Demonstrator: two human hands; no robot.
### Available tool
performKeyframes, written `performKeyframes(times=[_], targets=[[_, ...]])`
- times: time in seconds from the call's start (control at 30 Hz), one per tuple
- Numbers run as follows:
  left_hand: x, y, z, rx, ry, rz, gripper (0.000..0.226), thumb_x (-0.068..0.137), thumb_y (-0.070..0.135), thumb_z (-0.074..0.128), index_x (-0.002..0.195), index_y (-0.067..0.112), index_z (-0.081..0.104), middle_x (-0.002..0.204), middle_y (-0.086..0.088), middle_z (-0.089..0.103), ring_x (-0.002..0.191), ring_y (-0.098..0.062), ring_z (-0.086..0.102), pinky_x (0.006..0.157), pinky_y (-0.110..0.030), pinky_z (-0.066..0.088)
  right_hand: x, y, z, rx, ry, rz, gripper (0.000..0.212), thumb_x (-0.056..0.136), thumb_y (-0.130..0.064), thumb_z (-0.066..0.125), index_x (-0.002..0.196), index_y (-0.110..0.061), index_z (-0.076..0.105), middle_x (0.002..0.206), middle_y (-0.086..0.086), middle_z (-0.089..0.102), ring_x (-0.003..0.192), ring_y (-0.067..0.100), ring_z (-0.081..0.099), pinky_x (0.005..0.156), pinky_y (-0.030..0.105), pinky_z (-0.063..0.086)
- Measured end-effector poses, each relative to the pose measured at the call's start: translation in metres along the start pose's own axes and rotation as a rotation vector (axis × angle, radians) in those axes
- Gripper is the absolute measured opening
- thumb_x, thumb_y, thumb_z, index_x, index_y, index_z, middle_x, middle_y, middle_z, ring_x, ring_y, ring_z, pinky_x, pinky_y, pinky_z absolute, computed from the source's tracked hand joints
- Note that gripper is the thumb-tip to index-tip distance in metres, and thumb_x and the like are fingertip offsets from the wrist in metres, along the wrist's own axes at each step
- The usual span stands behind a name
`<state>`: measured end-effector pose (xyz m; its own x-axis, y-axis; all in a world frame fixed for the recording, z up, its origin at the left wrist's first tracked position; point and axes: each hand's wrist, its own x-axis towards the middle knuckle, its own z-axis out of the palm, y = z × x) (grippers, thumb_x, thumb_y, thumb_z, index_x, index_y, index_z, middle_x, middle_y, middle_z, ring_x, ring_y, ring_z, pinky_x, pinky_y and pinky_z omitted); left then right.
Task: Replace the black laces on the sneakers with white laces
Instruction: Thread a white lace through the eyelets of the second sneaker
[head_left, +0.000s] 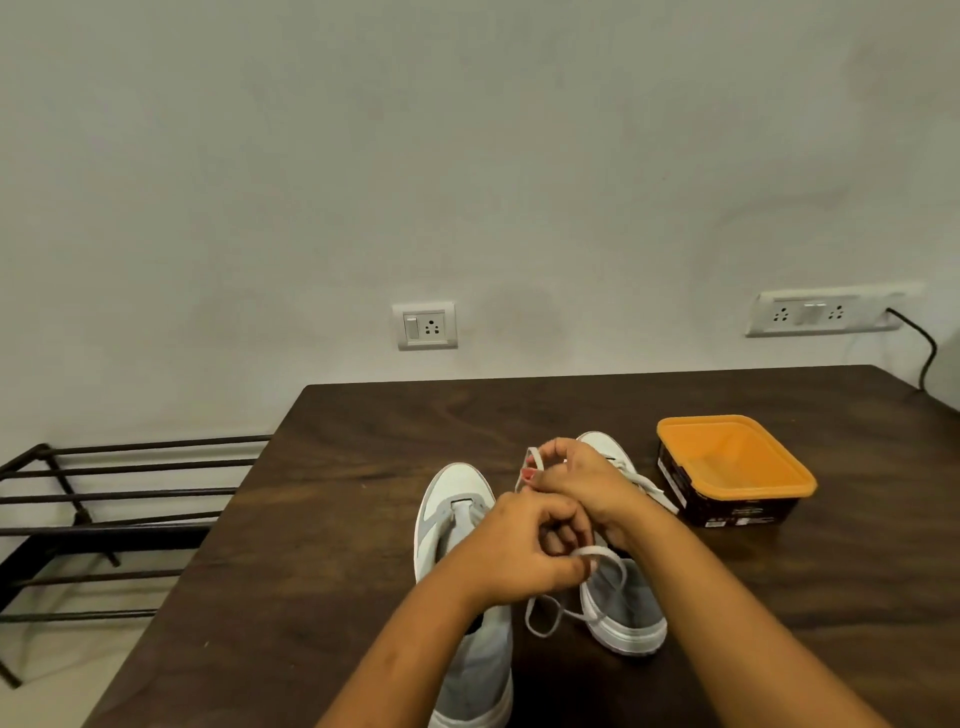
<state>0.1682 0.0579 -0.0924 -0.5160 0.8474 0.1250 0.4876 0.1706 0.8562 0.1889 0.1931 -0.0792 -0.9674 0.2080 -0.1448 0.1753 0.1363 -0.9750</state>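
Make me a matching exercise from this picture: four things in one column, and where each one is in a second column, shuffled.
Things
1. white flat shoelace
2. orange plastic tub with dark brown sides
3. black metal rack
4. long white socket panel with a black cable

Places
A. on the wall, far right
B. pinched by the left hand and the right hand
C. beside the dark wooden table, on its left
D. on the table, right of the grey-and-white sneakers

Pairs: 1-B, 2-D, 3-C, 4-A
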Motion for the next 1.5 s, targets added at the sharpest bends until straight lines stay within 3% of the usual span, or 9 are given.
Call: performKeyframes(times=[0.13,0.33,0.53,0.73,0.87,1.0,1.3,1.4,1.5], targets=[[-0.004,-0.003,-0.012,-0.119,0.015,-0.045,0.028,0.073,0.005,0.053,0.091,0.018,0.07,0.089,-0.019,0.07,0.081,-0.036,0.067,0.076,-0.034,0.057,0.002,0.001,0.001,-0.174,0.067,-0.04,0.04,0.09,-0.007,0.062,0.12,-0.024,0.042,0.048,-0.004,0.052,0.041,0.004,0.05,0.045,0.016,0.04],[-0.002,-0.02,-0.026,0.078,0.498,-0.094,0.027,0.081,0.01,0.068,0.101,0.026,0.06,0.094,0.005,0.065,0.062,-0.012,0.06,0.059,-0.021,0.051,0.001,-0.004,0.004,0.199,-0.016,0.056,0.013,0.096,-0.001,0.051,0.097,-0.005,0.063,0.081,0.01,0.065,0.064,0.008,0.066,0.059,0.019,0.057],[-0.002,-0.029,-0.034,0.124,0.509,-0.225,0.007,0.085,0.012,0.067,0.086,0.019,0.069,0.072,-0.009,0.068,0.055,-0.012,0.06,0.059,-0.032,0.057,0.001,-0.007,0.009,0.353,-0.02,0.029,0.019,0.092,0.009,0.051,0.106,0.001,0.062,0.097,0.018,0.067,0.079,0.017,0.069,0.07,0.02,0.059],[-0.003,-0.033,-0.045,0.276,0.604,-0.108,0.013,0.084,0.008,0.066,0.086,0.02,0.071,0.085,0.008,0.068,0.076,-0.003,0.064,0.07,-0.018,0.053,0.009,0.001,0.012,-0.884,0.144,-0.089,0.024,0.085,-0.031,0.068,0.108,-0.029,0.07,0.098,-0.002,0.064,0.096,0.015,0.061,0.086,0.034,0.052],[0.0,-0.037,-0.045,0.369,0.565,-0.002,0.02,0.081,0.002,0.067,0.092,0.017,0.073,0.086,0.007,0.069,0.079,-0.003,0.065,0.076,-0.017,0.053,0.019,0.002,0.023,-0.464,-0.103,-0.287,0.043,0.079,-0.023,0.07,0.121,-0.028,0.065,0.114,-0.002,0.067,0.108,0.011,0.062,0.098,0.033,0.049],[0.003,-0.039,-0.047,0.289,0.607,0.026,0.026,0.077,-0.004,0.069,0.089,0.018,0.066,0.079,0.009,0.066,0.074,0.001,0.063,0.07,-0.011,0.05,0.023,0.008,0.028,-0.212,-0.094,-0.194,0.023,0.092,-0.013,0.062,0.114,-0.016,0.067,0.086,0.008,0.068,0.068,0.006,0.063,0.069,0.023,0.053],[0.012,-0.076,-0.049,0.413,0.53,-0.345,0.014,0.084,0.026,0.067,0.074,0.018,0.062,0.097,0.001,0.059,0.097,-0.016,0.054,0.084,-0.027,0.041,0.055,0.021,0.016,-0.411,0.146,-0.051,0.006,0.083,-0.017,0.073,0.079,-0.012,0.072,0.063,-0.003,0.063,0.056,0.003,0.051,0.055,0.016,0.04],[0.018,-0.087,-0.044,0.392,0.418,-0.521,0.049,0.083,0.049,0.062,0.057,0.007,0.065,0.08,-0.008,0.06,0.085,-0.024,0.057,0.076,-0.034,0.044,0.057,0.03,0.015,-0.352,0.14,-0.024,0.007,0.084,-0.011,0.071,0.079,-0.015,0.067,0.078,0.008,0.07,0.065,0.01,0.058,0.062,0.02,0.045],[0.017,-0.083,-0.043,0.263,0.343,-0.639,0.041,0.07,0.043,0.069,0.046,0.012,0.057,0.054,-0.002,0.05,0.075,-0.032,0.055,0.067,-0.033,0.042,0.056,0.037,0.017,-0.396,0.07,-0.022,0.02,0.089,-0.003,0.06,0.096,-0.016,0.074,0.09,0.005,0.072,0.083,0.011,0.063,0.07,0.017,0.047]])
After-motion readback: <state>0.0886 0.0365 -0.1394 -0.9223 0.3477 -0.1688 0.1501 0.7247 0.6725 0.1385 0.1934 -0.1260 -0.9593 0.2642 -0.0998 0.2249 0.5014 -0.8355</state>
